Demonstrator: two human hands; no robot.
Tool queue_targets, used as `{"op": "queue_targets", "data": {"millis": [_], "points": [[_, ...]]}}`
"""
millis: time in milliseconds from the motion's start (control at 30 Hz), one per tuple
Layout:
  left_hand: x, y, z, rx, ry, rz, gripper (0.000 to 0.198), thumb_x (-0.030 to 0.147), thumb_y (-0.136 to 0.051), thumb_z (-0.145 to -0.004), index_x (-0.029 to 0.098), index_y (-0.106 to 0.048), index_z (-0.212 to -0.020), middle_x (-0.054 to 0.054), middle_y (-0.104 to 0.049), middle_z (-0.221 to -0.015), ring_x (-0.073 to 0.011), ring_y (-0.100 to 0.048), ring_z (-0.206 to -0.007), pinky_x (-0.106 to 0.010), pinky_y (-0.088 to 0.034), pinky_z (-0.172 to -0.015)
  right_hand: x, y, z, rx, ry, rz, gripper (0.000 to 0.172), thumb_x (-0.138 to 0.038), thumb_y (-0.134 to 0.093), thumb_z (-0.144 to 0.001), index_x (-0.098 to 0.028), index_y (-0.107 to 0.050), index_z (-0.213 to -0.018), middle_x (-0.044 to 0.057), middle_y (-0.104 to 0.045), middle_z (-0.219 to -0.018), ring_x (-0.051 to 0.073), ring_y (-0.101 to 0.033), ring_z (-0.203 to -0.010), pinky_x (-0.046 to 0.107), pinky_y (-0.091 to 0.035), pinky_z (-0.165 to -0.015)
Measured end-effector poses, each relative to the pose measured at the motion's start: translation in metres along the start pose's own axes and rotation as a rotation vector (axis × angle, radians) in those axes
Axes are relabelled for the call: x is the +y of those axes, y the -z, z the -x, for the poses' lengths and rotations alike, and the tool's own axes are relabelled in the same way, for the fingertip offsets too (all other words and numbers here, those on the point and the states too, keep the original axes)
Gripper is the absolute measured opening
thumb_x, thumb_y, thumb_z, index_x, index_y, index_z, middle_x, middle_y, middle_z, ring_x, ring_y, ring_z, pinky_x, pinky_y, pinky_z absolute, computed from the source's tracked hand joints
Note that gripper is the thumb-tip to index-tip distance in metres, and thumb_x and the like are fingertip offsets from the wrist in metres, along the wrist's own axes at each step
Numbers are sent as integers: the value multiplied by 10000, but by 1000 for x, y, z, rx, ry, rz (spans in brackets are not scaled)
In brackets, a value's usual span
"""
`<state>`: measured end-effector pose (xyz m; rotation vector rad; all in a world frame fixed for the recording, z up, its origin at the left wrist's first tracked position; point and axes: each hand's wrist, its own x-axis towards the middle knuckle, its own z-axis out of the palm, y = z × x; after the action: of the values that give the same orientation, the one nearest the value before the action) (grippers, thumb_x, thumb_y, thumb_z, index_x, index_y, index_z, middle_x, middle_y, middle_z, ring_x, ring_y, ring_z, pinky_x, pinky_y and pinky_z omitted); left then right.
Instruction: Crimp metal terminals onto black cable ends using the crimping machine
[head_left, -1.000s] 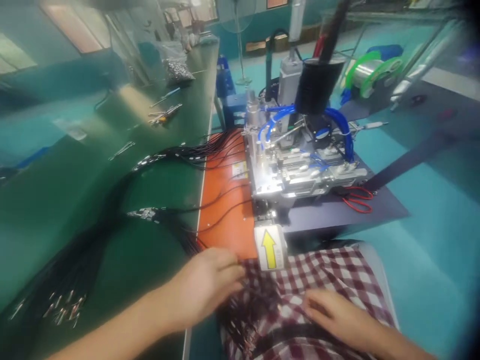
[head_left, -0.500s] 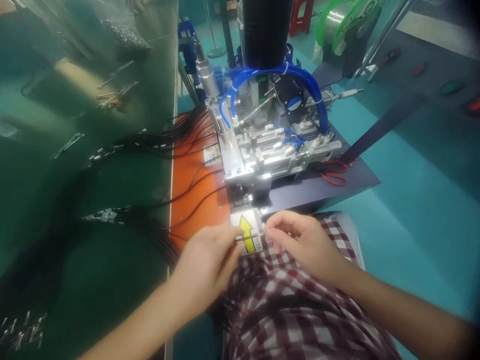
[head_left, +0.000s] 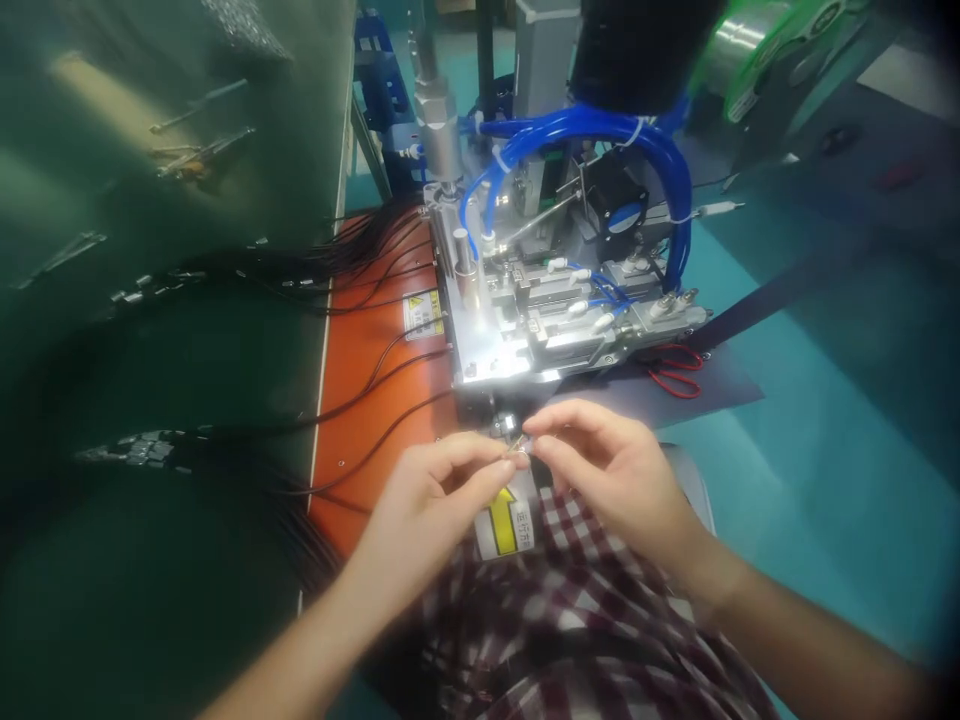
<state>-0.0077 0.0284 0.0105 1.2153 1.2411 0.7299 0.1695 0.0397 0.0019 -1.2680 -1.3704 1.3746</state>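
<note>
Pinching a small thin piece (head_left: pixel 517 442) between my fingertips, I work with both hands drawn close together just below the centre of the view. My left hand (head_left: pixel 420 500) meets it with thumb and forefinger from 8 o'clock; my right hand (head_left: pixel 630 490) nips it from 3 o'clock, its other fingers curled, though the piece is too tiny to make out in detail. Taking that piece as the middle of the dial, a metal machine (head_left: pixel 480 335) stands at 12 o'clock, with blue tubes (head_left: pixel 585 125) arching over it. Directly beneath my fingers, at 6 o'clock, a white label (head_left: pixel 517 545) bears a yellow arrow, partly covered by my left hand. At 10 o'clock lies an orange plate (head_left: pixel 375 365) carrying a warning sticker (head_left: pixel 424 314), crossed by black wires (head_left: pixel 367 250) that run from the machine onto the green worktop (head_left: pixel 157 590). A cluster of metallic ends (head_left: pixel 150 448) rests there at 9 o'clock, blurred. Red loops (head_left: pixel 675 372) lie beside the machine at 2 o'clock, and a green-rimmed spool (head_left: pixel 742 45) sits well apart at 1 o'clock. Checked cloth (head_left: pixel 570 600) covers my lap at 5 o'clock.
</note>
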Motion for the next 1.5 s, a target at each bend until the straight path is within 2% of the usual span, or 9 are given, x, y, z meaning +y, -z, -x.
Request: {"op": "queue_targets", "data": {"millis": [100,200,433,767,967,1100,1267,1367,1500], "points": [[1,3,0,-13,21,5,129,300,-652,-817,205,-739,-822,-28,-706,-831,-179,-618,-789,-273,-478,-714,-3,-4,-5,-13,47,30,30,-208,-685,-795,-179,-686,-788,2,-663,-741,117,-588,-630,228,-457,-547],[-2,3,2,20,72,110,126,317,-684,-794,208,-692,-857,3,-630,-714,-132,-561,-659,-234,-451,-600,-3,-7,-7,-55,8,-11,73,-221,-689,-798,-169,-680,-747,-3,-648,-700,94,-543,-551,214,-441,-495],[-12,4,5,7,189,295,217,399,-678,-810,184,-654,-827,54,-475,-548,-41,-323,-429,-181,-231,-416,1,-7,-4,-76,-106,-115,81,-238,-717,-771,-170,-684,-743,-23,-620,-617,66,-501,-448,175,-413,-404],[-9,-2,5,59,137,258,219,401,-650,-820,184,-652,-844,34,-518,-545,-52,-344,-427,-182,-245,-396,2,-17,-3,1,-177,-132,136,-275,-736,-721,-164,-662,-694,-47,-518,-482,71,-445,-397,175,-356,-349],[-12,-4,8,82,72,202,172,366,-621,-845,195,-626,-841,30,-515,-575,-68,-397,-469,-179,-281,-408,2,-17,-5,-14,-177,-160,112,-233,-732,-730,-157,-658,-696,-35,-566,-549,69,-474,-426,174,-380,-381],[-14,-7,10,111,44,215,225,357,-581,-876,229,-585,-1061,35,-504,-599,-95,-447,-510,-194,-349,-444,2,-20,-4,-22,-213,-175,151,-264,-714,-755,-155,-637,-687,-52,-520,-513,66,-443,-413,180,-367,-382],[-17,-8,13,131,-5,164,414,349,-547,-892,264,-531,-1296,29,-466,-621,-114,-441,-530,-220,-374,-456,6,-30,5,80,-8,-62,153,-199,-666,-803,-164,-608,-666,-29,-559,-595,87,-487,-524,209,-412,-488],[-16,-8,14,135,6,125,370,350,-549,-893,265,-591,-1250,20,-466,-630,-119,-450,-556,-221,-386,-474,10,-32,11,113,157,41,149,-154,-639,-827,-171,-615,-681,-1,-602,-694,116,-548,-628,239,-439,-565],[-15,-9,15,142,44,175,323,346,-564,-895,222,-587,-1193,29,-487,-626,-101,-451,-552,-191,-383,-478,14,-29,12,114,220,84,156,-135,-635,-829,-173,-613,-680,0,-596,-679,122,-547,-611,252,-431,-553]]}}
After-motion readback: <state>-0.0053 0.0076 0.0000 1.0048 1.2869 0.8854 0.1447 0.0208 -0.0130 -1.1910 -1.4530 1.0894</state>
